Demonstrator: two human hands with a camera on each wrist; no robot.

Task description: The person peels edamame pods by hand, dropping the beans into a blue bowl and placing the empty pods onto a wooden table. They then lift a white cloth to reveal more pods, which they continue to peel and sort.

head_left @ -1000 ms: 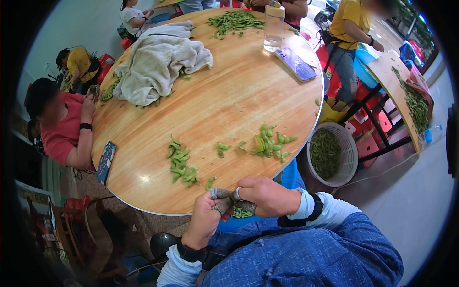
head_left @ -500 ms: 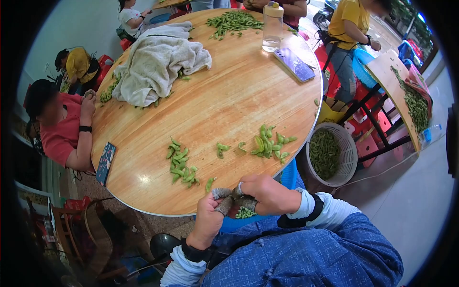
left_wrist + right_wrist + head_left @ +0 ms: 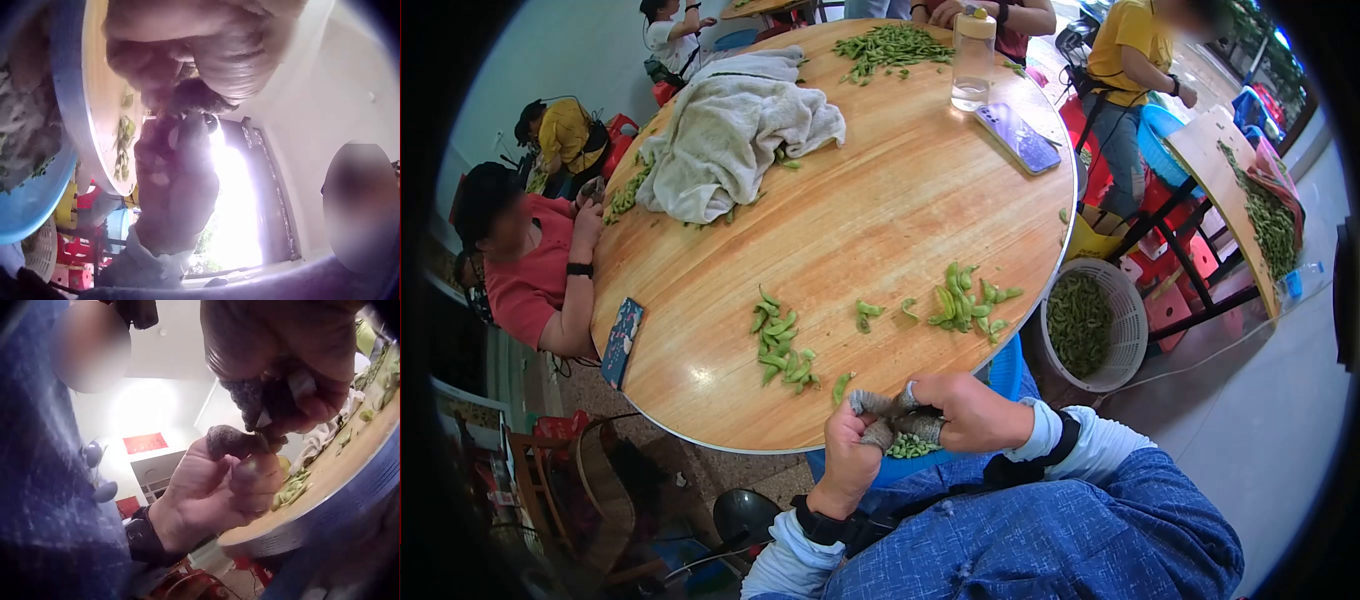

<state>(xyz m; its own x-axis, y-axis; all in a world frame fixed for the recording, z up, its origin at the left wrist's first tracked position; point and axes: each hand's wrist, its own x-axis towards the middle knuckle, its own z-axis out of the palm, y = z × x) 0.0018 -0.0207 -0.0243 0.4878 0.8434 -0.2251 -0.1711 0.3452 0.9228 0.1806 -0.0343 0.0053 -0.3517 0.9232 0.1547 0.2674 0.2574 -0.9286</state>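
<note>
My left hand (image 3: 847, 468) and right hand (image 3: 978, 415) meet just off the table's near edge, thumbs and fingertips together. Grey cloth covers wrap the thumbs and index fingers. Between the fingertips a bit of green soybean pod (image 3: 271, 441) shows in the right wrist view, pinched from both sides; the fingers hide most of it. Below the hands, shelled green beans (image 3: 912, 446) lie in a blue basin (image 3: 1004, 372). Loose pods (image 3: 774, 345) lie on the table left of centre, with another small heap of pods (image 3: 960, 300) to the right. One single pod (image 3: 841, 388) rests near the left fingertips.
The round wooden table (image 3: 870, 210) carries a grey towel (image 3: 730, 140), a water bottle (image 3: 973, 60), a purple phone (image 3: 1018, 138), a dark patterned phone (image 3: 622, 343) and a far pod pile (image 3: 892, 48). A white basket (image 3: 1135, 325) of pods stands at right. Several people work around.
My left hand has shifted a little to the right, and the right hand slightly too. The fingertips stay together, and the beans in the basin show more clearly beneath them.
</note>
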